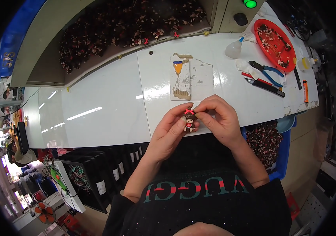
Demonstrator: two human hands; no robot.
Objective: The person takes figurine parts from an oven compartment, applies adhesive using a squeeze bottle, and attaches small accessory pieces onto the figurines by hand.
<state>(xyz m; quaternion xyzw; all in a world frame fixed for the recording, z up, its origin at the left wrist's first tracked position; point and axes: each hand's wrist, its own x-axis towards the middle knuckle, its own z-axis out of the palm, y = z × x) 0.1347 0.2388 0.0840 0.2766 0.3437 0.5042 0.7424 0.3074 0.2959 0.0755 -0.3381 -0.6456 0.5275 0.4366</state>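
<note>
A small dark-brown doll figurine (189,122) with a pale face and a red bow on top is held upright over the near edge of the white table. My left hand (170,129) is closed around its body, the thumb pressed to its front. The fingertips of my right hand (220,122) pinch at the right side of its head, by the bow. Any smaller piece between those fingertips is hidden. Just beyond my hands lies a worn white board (203,80) with a torn cardboard strip (182,80) on it.
A wide opening at the back holds a heap of similar figurines (109,35). To the right are a squeeze bottle (234,48), blue-handled pliers (268,72), a black-handled knife (268,87), and a red tray (268,35) of small parts. A blue crate (281,165) of figurines stands below the table edge.
</note>
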